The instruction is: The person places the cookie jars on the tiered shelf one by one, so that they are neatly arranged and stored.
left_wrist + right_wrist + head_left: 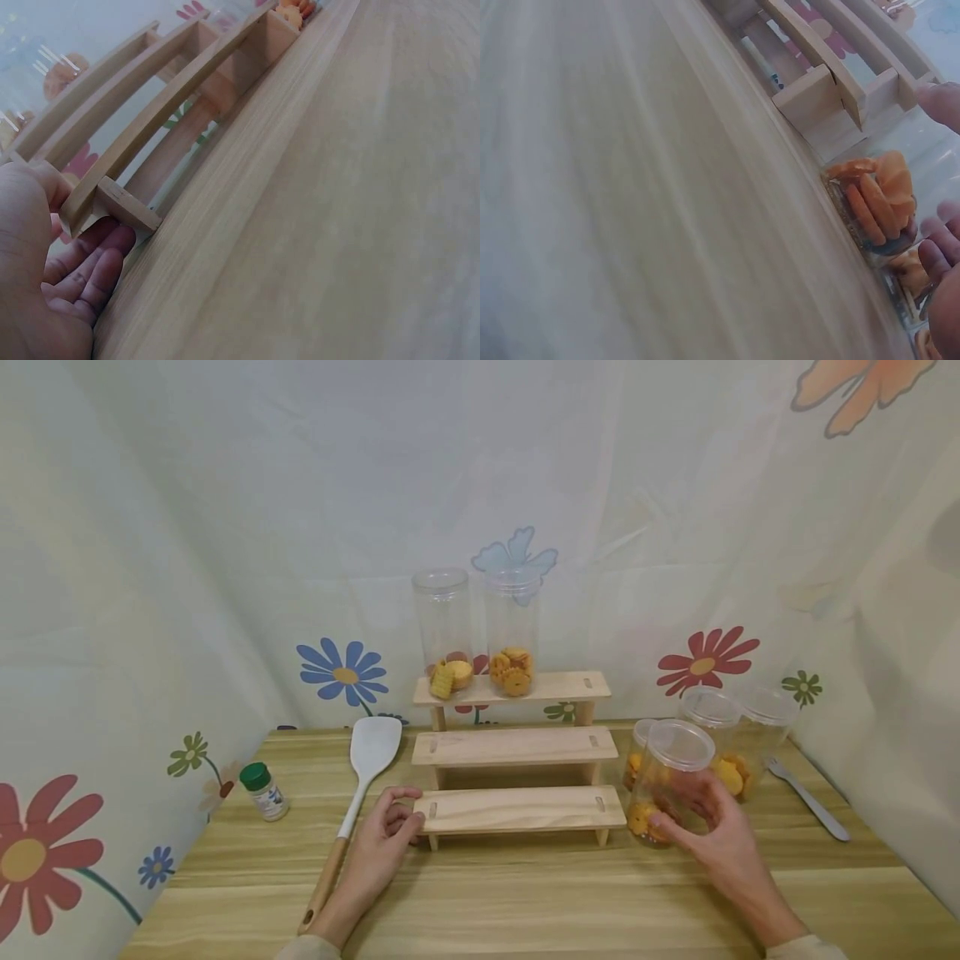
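A three-tier wooden stand (517,810) stands mid-table. At its left end my left hand (386,835) grips the lowest tier, thumb on top and the other fingers curled below the board, as the left wrist view shows. My right hand (716,831) holds a clear lidded jar (678,752) low on its side, just right of the stand. Orange-yellow crackers (877,199) lie in the jar's bottom. On the top tier are two tall clear jars, a left one (441,618) and a right one (513,618), each with crackers inside.
Behind the held jar stand a smaller jar (636,756) and two more lidded jars, one nearer (711,714) and one farther right (768,710). A fork (810,802) lies at the far right. Left are a white spatula (375,747) and a green-capped shaker (265,793).
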### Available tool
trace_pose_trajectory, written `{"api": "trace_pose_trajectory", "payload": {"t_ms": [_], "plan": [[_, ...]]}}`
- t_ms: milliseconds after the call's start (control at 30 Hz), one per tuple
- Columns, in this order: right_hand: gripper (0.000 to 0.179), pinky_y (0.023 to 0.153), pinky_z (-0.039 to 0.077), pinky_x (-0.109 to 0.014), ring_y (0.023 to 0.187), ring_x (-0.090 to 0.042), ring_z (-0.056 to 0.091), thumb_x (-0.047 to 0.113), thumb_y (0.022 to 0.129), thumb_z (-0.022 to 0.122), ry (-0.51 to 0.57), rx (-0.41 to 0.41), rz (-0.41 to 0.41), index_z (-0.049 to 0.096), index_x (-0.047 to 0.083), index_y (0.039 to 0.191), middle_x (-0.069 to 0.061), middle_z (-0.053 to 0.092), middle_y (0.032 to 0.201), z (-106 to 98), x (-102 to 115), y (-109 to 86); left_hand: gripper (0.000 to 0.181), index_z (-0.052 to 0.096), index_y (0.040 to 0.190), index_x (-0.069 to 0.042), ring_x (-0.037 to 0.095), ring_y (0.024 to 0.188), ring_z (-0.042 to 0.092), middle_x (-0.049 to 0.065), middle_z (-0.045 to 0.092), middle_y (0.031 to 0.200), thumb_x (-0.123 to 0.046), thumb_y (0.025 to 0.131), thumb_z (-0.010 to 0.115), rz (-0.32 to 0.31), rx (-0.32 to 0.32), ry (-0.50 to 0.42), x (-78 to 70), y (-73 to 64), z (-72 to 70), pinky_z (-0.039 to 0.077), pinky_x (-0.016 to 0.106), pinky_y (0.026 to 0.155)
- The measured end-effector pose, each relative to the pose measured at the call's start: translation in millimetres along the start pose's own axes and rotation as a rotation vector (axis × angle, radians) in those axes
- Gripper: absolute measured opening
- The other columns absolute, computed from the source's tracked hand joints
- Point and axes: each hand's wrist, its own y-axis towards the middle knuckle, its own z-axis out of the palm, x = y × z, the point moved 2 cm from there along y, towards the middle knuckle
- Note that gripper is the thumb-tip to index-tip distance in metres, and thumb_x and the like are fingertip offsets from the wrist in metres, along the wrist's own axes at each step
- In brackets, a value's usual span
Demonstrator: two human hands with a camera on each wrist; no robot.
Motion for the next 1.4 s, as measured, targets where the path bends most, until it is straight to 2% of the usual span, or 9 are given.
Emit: {"api": "trace_pose_trajectory", "payload": {"t_ms": [167, 367, 600, 800, 900, 1167, 1400], "plan": [[0.066, 0.104, 0.045, -0.008, 0.126, 0.006, 0.059, 0.003, 0.091, 0.092, 0.02, 0.002, 0.004, 0.056, 0.0, 0.146, 0.009, 0.066, 0.138, 1, -6, -0.6, 0.029, 0.067, 0.137, -0.015, 0.019, 0.082, 0.073, 0.01, 0.073, 0.093, -0.011, 0.109, 0.071, 0.002, -0.001, -0.002, 0.3, 0.3, 0.0, 0.063, 0.03, 0.079], [0.07, 0.103, 0.045, -0.007, 0.125, 0.01, 0.059, 0.005, 0.092, 0.092, 0.0, 0.007, 0.017, 0.056, 0.001, 0.152, -0.01, 0.066, 0.143, 2, -11, -1.1, 0.029, 0.066, 0.137, -0.015, 0.019, 0.081, 0.072, 0.01, 0.072, 0.092, -0.012, 0.109, 0.071, 0.003, 0.0, -0.002, 0.3, -0.1, -0.1, 0.063, 0.03, 0.079], [0.071, 0.102, 0.047, -0.008, 0.124, 0.007, 0.062, 0.005, 0.093, 0.09, 0.012, 0.022, 0.003, 0.055, 0.002, 0.155, -0.007, 0.068, 0.141, 2, -14, -1.1, 0.029, 0.066, 0.138, -0.014, 0.019, 0.081, 0.072, 0.011, 0.072, 0.093, -0.011, 0.109, 0.071, 0.002, 0.0, -0.006, -0.6, -0.3, -0.4, 0.063, 0.03, 0.079], [0.068, 0.102, 0.048, -0.008, 0.123, 0.007, 0.063, 0.006, 0.094, 0.09, 0.0, 0.017, 0.001, 0.056, 0.001, 0.152, -0.017, 0.068, 0.142, 3, -12, -0.9, 0.029, 0.066, 0.138, -0.013, 0.019, 0.079, 0.071, 0.011, 0.072, 0.093, -0.011, 0.109, 0.071, 0.001, -0.002, -0.003, -1.3, -0.1, -0.8, 0.063, 0.03, 0.08], [0.065, 0.102, 0.048, -0.009, 0.122, 0.006, 0.064, 0.005, 0.093, 0.09, -0.001, 0.008, -0.014, 0.058, 0.0, 0.15, -0.013, 0.07, 0.139, 4, -11, -1.1, 0.029, 0.066, 0.138, -0.014, 0.019, 0.08, 0.071, 0.011, 0.072, 0.092, -0.011, 0.109, 0.071, -0.001, -0.003, -0.003, -1.0, -0.3, -0.9, 0.063, 0.03, 0.079], [0.059, 0.103, 0.05, -0.011, 0.121, 0.0, 0.067, 0.001, 0.093, 0.089, 0.029, -0.008, -0.052, 0.061, 0.0, 0.145, 0.007, 0.071, 0.132, 1, -4, 1.2, 0.029, 0.066, 0.137, -0.015, 0.019, 0.08, 0.072, 0.011, 0.072, 0.092, -0.012, 0.109, 0.072, -0.004, -0.003, -0.009, -0.3, -0.8, -0.5, 0.063, 0.03, 0.079], [0.057, 0.102, 0.05, -0.011, 0.118, -0.006, 0.068, -0.003, 0.091, 0.089, 0.05, -0.03, -0.067, 0.061, -0.003, 0.142, 0.0, 0.073, 0.129, -7, 13, 5.3, 0.029, 0.066, 0.137, -0.015, 0.02, 0.082, 0.073, 0.011, 0.072, 0.092, -0.012, 0.109, 0.072, -0.001, 0.0, -0.018, -0.1, -0.6, 0.3, 0.064, 0.031, 0.079]]}}
